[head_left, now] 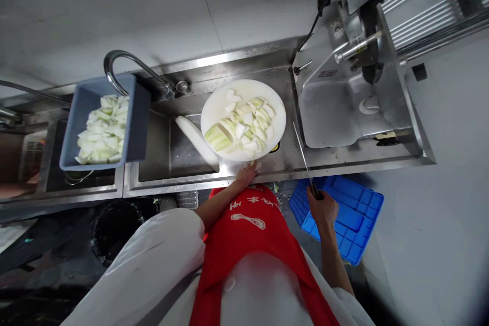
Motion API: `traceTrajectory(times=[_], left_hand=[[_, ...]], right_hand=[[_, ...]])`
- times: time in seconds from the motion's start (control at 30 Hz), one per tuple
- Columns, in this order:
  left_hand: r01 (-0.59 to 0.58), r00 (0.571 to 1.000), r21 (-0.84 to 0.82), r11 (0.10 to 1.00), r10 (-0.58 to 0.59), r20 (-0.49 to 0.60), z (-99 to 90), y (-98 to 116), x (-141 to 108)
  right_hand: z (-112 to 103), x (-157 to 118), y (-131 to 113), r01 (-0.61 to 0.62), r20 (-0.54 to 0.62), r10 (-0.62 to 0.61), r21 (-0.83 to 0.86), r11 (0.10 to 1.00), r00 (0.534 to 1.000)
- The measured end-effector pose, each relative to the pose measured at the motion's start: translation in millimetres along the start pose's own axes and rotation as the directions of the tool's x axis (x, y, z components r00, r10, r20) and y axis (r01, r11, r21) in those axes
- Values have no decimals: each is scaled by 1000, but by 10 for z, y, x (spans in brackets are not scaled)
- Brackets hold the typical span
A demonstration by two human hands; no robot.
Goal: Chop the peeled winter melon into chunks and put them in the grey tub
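My right hand (323, 207) grips the dark handle of a knife (303, 153), its thin blade pointing up over the counter's front edge, right of the board. My left hand (245, 175) is at the near edge of a round white cutting board (214, 102), fingers drawn together; a small pale bit shows by the fingertips, but what they hold is unclear. Cut pieces of a pale green vegetable (248, 119) lie spread over the board, with a larger sliced chunk (218, 137) at its left. A long, pale peeled vegetable (196, 141) leans in the sink beside the board.
On the left, a grey-blue bin (137, 127) of cut pieces stands under a curved faucet (130, 56). A metal slicing machine (362, 56) occupies the right end. Below the counter are a blue crate (351, 219) and a black bucket (114, 229).
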State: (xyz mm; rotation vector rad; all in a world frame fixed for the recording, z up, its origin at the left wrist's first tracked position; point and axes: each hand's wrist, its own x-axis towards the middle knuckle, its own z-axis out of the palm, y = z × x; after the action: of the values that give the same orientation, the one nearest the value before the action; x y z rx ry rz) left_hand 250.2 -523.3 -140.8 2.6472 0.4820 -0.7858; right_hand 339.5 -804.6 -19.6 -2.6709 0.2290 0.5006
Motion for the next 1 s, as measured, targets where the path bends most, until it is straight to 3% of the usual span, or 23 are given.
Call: traceTrajectory(times=[0.3,0.63,0.83,1.0], left_hand=[[87,996,15,996,-87,18,-145,249,128],[-8,995,41,999,4,97,-286,115,106],[21,997,68,997,-27,77,-318,8,-17],[22,997,25,999,-24,80,-297,6,45]], right_hand=[[24,-21,-22,-14,40,13,36,999,999],[86,-16,-16,-25,61,24,16,1000,998],[112,17,-30,5,53,-7,32,999,999],[137,-4,-81,14,46,-15,23,1000,999]])
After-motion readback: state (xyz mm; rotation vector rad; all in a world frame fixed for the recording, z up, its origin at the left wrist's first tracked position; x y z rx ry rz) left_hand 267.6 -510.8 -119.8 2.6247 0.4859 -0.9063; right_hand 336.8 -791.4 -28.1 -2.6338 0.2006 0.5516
